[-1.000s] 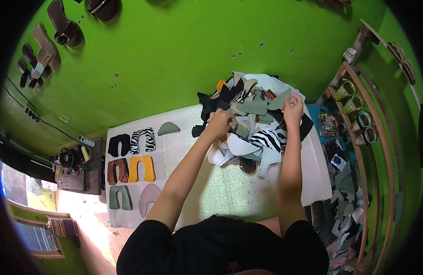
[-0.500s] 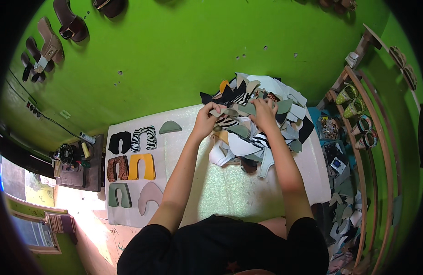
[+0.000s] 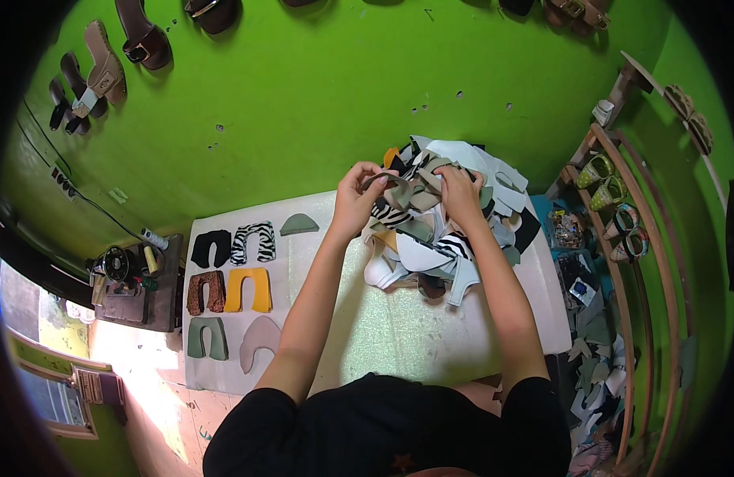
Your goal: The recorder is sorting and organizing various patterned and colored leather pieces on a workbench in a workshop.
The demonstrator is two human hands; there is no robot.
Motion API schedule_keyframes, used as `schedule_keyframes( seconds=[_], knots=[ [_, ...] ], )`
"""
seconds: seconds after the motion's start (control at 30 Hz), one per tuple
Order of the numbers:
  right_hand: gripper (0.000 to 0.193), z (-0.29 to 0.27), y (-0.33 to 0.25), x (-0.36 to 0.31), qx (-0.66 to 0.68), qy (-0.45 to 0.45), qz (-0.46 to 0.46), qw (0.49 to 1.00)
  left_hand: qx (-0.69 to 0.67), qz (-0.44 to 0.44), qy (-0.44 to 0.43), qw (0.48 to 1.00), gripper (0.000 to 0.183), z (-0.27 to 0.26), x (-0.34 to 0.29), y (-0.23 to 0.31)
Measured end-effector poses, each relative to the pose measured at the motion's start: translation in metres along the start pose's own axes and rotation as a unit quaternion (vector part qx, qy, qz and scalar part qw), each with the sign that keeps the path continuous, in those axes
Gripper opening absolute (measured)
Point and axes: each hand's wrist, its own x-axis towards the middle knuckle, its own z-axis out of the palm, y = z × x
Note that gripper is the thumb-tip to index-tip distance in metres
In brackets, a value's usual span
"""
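Note:
A heap of loose cut leather-like pieces in white, grey-green, black and zebra print lies on the white table. At its left edge, my left hand pinches a curved grey-green piece, raised a little above the heap. My right hand is deep in the top of the heap, fingers bent down among grey-green scraps; its fingertips are partly hidden. Left of my arms are U-shaped pieces: black, zebra-print, brown spotted, yellow, green and pinkish-beige. Above them rests a green half-moon piece.
Sandals hang on the green wall. At the right stands a wooden rack with shoes, beside bins and a pile of scraps. A dark side table holding thread spools adjoins the table's left.
My left hand has shifted slightly right and its curved piece is now turned more upright. My right hand has moved slightly down in the heap. The whole view has tilted a little.

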Motion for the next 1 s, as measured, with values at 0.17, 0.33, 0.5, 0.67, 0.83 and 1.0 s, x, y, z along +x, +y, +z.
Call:
schedule_keyframes(
  seconds=[0.17,0.33,0.5,0.67,0.83,1.0],
  knots=[
    [0.017,-0.012,0.004,0.011,0.142,-0.013,0.101,0.985,-0.014,0.049,-0.034,0.998,0.009,0.008,-0.001,0.012],
    [0.029,-0.031,0.006,0.018,0.17,-0.029,0.119,0.978,-0.035,0.064,-0.057,0.996,0.012,0.008,-0.005,0.025],
    [0.031,-0.048,0.011,0.026,0.122,-0.011,0.091,0.988,-0.109,0.064,-0.054,0.99,0.012,0.017,-0.013,0.042],
    [0.025,-0.07,0.007,0.043,0.237,0.091,0.136,0.958,-0.033,0.074,-0.04,0.996,0.014,0.01,-0.014,0.034],
    [0.016,-0.08,0.009,0.058,0.459,0.184,0.098,0.864,0.093,0.04,-0.021,0.995,0.014,0.014,-0.019,0.001],
    [0.017,-0.072,0.021,0.055,0.388,0.306,0.091,0.864,0.148,-0.017,-0.057,0.987,0.019,0.018,-0.021,-0.027]
  ],
)
